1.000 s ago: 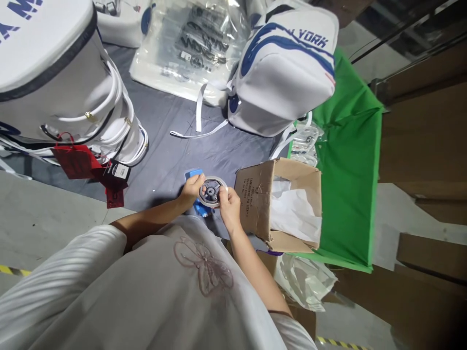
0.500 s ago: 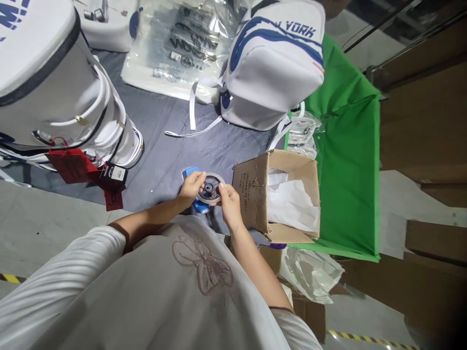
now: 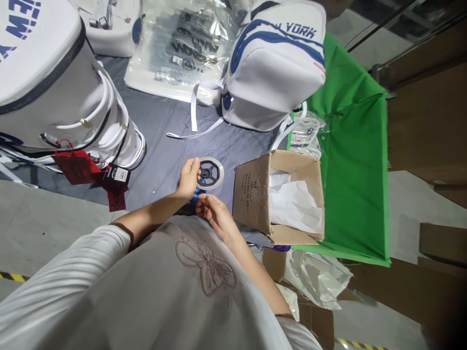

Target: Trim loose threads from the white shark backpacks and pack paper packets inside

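Note:
A roll of clear tape (image 3: 220, 179) on a dark spoked core stands out over the grey table in front of me. My left hand (image 3: 188, 179) grips it at its left side, thumb near the core. Below the roll shows a blue piece (image 3: 197, 195), which looks like part of a tape dispenser; my hands partly cover it. My right hand (image 3: 216, 213) is just under the roll, off its rim, with fingers curled and tips drawn together beside the blue piece. Whatever lies between those fingertips is too small to make out.
An open cardboard box (image 3: 251, 197) with white paper stands to the right, beside a green fabric bin (image 3: 357, 170). White bags stand left (image 3: 40, 58) and behind (image 3: 273, 73), with loose straps and red tags (image 3: 75, 167). Clear plastic bags (image 3: 175, 53) lie at the back.
My right hand has let go of the roll's right side and moved down and left beneath it. The left hand keeps its hold, with the roll now slightly higher and turned.

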Demonstrator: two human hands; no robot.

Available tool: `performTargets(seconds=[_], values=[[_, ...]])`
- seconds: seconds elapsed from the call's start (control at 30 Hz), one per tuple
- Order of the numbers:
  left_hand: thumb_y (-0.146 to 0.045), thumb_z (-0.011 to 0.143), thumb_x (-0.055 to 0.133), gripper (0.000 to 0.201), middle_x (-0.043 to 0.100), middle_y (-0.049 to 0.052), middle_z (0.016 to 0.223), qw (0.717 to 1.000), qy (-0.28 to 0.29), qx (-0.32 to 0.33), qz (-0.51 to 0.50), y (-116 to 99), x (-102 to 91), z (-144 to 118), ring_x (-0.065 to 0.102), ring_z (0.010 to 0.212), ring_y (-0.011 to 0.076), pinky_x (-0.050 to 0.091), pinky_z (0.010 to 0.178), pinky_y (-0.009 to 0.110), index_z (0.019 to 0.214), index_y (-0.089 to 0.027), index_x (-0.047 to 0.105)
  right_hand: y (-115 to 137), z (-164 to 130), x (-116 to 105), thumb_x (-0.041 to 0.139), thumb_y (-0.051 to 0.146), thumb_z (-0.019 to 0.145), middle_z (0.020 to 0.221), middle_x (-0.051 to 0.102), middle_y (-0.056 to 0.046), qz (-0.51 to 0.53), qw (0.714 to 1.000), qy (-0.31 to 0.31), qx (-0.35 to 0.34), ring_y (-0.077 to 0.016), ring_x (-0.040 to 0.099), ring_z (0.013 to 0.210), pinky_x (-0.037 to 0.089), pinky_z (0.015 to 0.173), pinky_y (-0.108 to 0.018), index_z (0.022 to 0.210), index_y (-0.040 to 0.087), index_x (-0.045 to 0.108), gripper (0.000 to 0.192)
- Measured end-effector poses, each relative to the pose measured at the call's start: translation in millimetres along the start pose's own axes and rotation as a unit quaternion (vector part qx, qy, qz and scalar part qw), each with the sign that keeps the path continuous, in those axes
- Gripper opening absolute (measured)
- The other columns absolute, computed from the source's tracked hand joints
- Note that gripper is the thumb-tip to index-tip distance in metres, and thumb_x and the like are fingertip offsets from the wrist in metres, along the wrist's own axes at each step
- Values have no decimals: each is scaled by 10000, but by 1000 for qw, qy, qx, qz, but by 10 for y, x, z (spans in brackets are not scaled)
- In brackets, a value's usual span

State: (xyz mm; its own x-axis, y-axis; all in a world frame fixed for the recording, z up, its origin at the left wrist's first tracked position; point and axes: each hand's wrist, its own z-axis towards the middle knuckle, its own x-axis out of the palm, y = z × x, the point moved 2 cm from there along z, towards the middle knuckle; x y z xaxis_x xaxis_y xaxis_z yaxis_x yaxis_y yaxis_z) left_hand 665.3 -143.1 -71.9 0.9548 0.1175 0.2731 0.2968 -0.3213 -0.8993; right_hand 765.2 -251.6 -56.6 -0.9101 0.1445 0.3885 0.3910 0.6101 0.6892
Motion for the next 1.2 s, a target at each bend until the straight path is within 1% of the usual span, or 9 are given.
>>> performTargets(seconds=[0.17,0.33,0.53,0.6,0.67,0.77,0.93,1.1,1.2], values=[[-676,879,563,503,441,-63,621,999,-12,3,-42,-5,-1,55,413,505,48,353,484,182,821,-178,532,-2,8,-6,832,470,694,699,598,28,93,995,-15,-19,-106,542,598,485,596,-232,832,207,661,343],[-638,868,614,483,454,-67,611,994,-24,-10,-110,-26,-13,73,411,496,42,379,476,169,806,-167,529,36,7,-30,884,405,662,680,585,27,120,992,-20,-18,-81,479,557,455,539,-205,764,202,679,306],[-497,916,642,361,525,-48,663,979,21,-80,-189,-64,-21,71,494,528,53,429,514,172,849,-158,540,79,3,-91,913,382,654,690,609,24,130,991,-21,-22,-76,507,574,480,555,-194,744,201,694,298],[-443,930,642,308,546,-39,685,973,50,-102,-200,-62,-36,72,527,560,58,451,559,176,871,-155,553,105,-17,-127,914,395,655,786,676,1,114,993,-27,-22,-96,582,647,512,595,-201,758,209,702,300],[-413,924,658,279,560,-34,696,969,89,-123,-197,-46,-59,75,550,583,67,469,594,188,889,-155,559,150,-55,-158,915,401,653,983,727,-25,104,994,-34,-31,-137,662,812,553,683,-221,758,217,702,300],[-416,877,707,298,595,-24,729,962,148,-156,-166,2,-118,73,584,614,95,493,610,220,915,-161,558,252,-135,-183,898,395,681,1212,693,-20,101,992,-31,-70,-200,667,1068,572,837,-272,730,224,682,279],[-468,777,783,411,656,5,928,952,236,-166,-105,64,-253,86,633,761,116,510,683,237,965,-170,572,404,-278,-211,854,400,745,1188,692,-22,72,992,-10,-98,-246,677,1112,547,964,-350,747,224,685,243],[-401,691,843,686,668,33,1039,924,368,-108,-3,-52,-313,231,649,930,166,494,821,283,1249,-221,487,530,-367,-281,841,427,759,1236,681,-40,23,995,-9,-92,-259,679,1119,536,1001,-400,770,222,679,262],[-286,690,799,553,645,15,989,896,425,-8,128,-224,-274,337,620,942,163,466,888,306,1151,-199,505,607,-387,-315,837,426,766,1242,682,-52,-21,995,-4,-93,-246,697,1078,544,986,-395,775,215,682,262]])
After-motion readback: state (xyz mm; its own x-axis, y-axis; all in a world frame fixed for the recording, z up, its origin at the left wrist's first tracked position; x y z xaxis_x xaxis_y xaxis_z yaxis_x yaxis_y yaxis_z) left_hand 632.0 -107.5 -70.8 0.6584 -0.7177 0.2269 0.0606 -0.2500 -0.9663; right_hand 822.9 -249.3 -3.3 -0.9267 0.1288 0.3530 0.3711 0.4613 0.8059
